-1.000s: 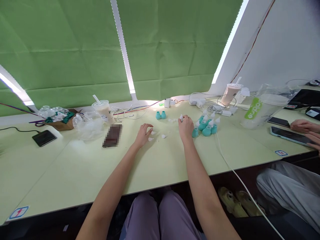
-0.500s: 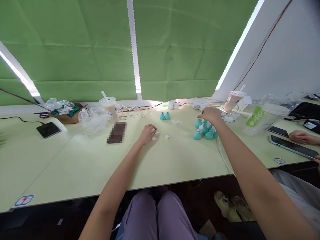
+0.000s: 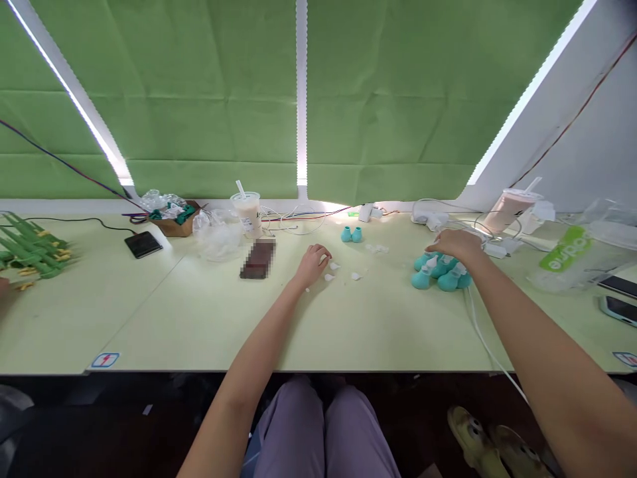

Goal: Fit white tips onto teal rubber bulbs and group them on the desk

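My left hand [image 3: 312, 265] rests on the table with loosely bent fingers and nothing visible in them. Right beside its fingertips lie a small white pointed piece [image 3: 334, 265] and a second white piece [image 3: 329, 277]. Another white piece [image 3: 355, 276] lies further right. My right hand [image 3: 455, 244] reaches over a cluster of teal rubber bulbs [image 3: 448, 281] with white tips. Its fingers are closed at the top of a teal bulb [image 3: 422, 260] at the back of the cluster, and they partly hide it. Two teal bulbs without tips [image 3: 351, 234] stand near the back.
A drink cup [image 3: 247, 214], a crumpled plastic bag [image 3: 217, 236] and a blurred dark rectangle [image 3: 257, 259] are on the left. Another drink cup [image 3: 508, 211], cables and a clear plastic bag [image 3: 562, 251] are on the right. Green bundled strips [image 3: 37, 245] lie far left.
My view has turned left, so the table things appear further right. Both hands keep nearly the same places beside the white pieces and over the bulbs.
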`<state>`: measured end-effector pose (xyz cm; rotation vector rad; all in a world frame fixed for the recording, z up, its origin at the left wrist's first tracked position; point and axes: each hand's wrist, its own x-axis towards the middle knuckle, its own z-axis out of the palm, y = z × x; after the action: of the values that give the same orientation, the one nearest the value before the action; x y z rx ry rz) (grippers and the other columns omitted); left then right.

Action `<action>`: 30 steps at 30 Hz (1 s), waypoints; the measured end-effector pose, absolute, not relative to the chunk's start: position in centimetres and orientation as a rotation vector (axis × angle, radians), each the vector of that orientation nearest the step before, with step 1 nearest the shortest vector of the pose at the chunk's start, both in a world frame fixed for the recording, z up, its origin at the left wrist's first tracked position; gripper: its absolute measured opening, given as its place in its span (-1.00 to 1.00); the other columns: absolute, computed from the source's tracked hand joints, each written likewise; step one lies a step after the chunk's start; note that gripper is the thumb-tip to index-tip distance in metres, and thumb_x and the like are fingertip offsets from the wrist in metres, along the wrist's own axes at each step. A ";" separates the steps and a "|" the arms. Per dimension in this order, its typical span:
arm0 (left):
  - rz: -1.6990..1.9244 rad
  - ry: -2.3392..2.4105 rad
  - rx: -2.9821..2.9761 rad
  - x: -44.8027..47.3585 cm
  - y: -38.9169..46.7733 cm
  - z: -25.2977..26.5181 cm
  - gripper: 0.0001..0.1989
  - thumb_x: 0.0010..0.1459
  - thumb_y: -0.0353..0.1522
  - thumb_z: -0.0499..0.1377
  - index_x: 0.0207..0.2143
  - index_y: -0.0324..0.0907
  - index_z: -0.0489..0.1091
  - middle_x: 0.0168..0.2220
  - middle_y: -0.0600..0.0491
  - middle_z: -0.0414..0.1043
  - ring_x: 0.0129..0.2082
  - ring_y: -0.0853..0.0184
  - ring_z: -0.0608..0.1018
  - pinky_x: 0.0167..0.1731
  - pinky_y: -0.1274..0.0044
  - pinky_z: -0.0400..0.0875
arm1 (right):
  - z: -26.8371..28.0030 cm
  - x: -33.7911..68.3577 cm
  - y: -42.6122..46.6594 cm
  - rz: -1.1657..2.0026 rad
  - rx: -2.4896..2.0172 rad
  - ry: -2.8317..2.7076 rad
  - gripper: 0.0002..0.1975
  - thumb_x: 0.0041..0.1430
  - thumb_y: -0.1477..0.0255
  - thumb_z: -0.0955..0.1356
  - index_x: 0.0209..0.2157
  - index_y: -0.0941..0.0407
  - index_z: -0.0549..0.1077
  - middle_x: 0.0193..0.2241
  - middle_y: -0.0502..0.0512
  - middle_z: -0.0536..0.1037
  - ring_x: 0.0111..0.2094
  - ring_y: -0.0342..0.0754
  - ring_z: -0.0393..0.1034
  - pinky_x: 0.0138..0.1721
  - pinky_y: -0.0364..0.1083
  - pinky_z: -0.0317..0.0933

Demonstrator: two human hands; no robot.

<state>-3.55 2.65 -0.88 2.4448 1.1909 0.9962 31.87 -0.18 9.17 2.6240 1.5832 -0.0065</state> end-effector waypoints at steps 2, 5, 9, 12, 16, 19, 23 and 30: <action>0.992 1.196 2.450 -3.6 2.7 -0.9 -0.84 0.18 -0.44 -0.01 -0.30 -0.17 0.37 -0.17 -0.01 0.34 -0.10 0.27 0.34 -0.03 0.40 0.27 | 8.7 32.0 -0.2 -0.021 2.613 1.561 -0.58 0.00 0.19 0.35 -0.15 0.16 0.46 -0.13 0.32 0.45 -0.09 0.21 0.31 -0.24 0.02 0.11; 0.975 1.207 2.454 -3.7 2.8 -0.9 -0.84 0.18 -0.43 0.00 -0.30 -0.17 0.37 -0.17 -0.01 0.34 -0.09 0.26 0.34 -0.02 0.39 0.26 | 8.3 32.1 -0.1 0.021 2.626 1.572 -0.57 -0.01 0.19 0.36 -0.15 0.16 0.48 -0.14 0.33 0.45 -0.08 0.21 0.30 -0.25 0.03 0.07; 0.937 1.220 2.457 -3.8 3.0 -1.0 -0.84 0.18 -0.43 0.00 -0.30 -0.17 0.37 -0.18 -0.01 0.34 -0.09 0.26 0.34 -0.01 0.40 0.26 | 8.1 32.6 0.0 0.026 2.644 1.579 -0.54 -0.10 0.16 0.42 -0.17 0.12 0.50 -0.13 0.32 0.44 -0.04 0.23 0.24 -0.24 0.05 0.04; 0.919 1.226 2.464 -3.8 3.0 -0.9 -0.84 0.18 -0.43 0.00 -0.30 -0.17 0.38 -0.17 -0.02 0.34 -0.09 0.26 0.34 -0.02 0.40 0.27 | 8.5 32.5 -0.2 0.021 2.676 1.609 -0.54 -0.15 0.13 0.45 -0.21 0.10 0.52 -0.12 0.31 0.43 -0.04 0.24 0.20 -0.19 0.08 0.03; 0.870 1.250 2.482 -3.6 2.8 -0.8 -0.85 0.18 -0.41 0.02 -0.27 -0.17 0.38 -0.15 -0.02 0.34 -0.09 0.24 0.34 -0.04 0.38 0.28 | 9.3 29.1 -0.9 0.267 2.845 1.832 -0.54 -0.10 0.08 0.41 -0.22 0.08 0.53 -0.14 0.27 0.42 -0.06 0.21 0.20 -0.17 0.06 0.06; 0.803 1.279 2.498 -3.4 2.6 -0.8 -0.82 0.17 -0.40 0.03 -0.21 -0.15 0.39 -0.12 -0.02 0.34 -0.08 0.23 0.33 -0.06 0.37 0.29 | 8.7 23.8 -1.4 0.382 2.874 2.272 -0.72 0.05 0.27 0.33 -0.19 0.04 0.49 -0.23 0.15 0.43 -0.18 0.04 0.27 -0.23 -0.04 0.11; 0.736 1.264 2.571 -2.9 2.1 -0.5 -0.73 0.18 -0.46 0.01 -0.10 -0.11 0.37 -0.05 0.03 0.36 -0.06 0.24 0.33 -0.03 0.37 0.28 | 5.0 18.1 -1.2 -0.372 2.344 2.696 -0.79 -0.07 0.41 0.39 -0.30 0.02 0.52 -0.34 0.02 0.48 -0.32 -0.06 0.30 -0.36 -0.13 0.10; 0.813 1.194 2.656 -1.9 0.5 1.0 -0.77 0.17 -0.37 0.07 -0.10 -0.07 0.36 -0.07 0.04 0.34 -0.04 0.24 0.33 -0.07 0.39 0.28 | -0.8 20.6 -0.3 -0.846 2.485 2.922 -0.79 0.03 0.35 0.32 -0.28 0.05 0.53 -0.33 0.03 0.51 -0.45 -0.12 0.19 -0.35 -0.12 0.13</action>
<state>-1.86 0.50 1.03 2.6560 1.1944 0.8126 20.56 -0.31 -0.83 2.4846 2.9215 -0.8456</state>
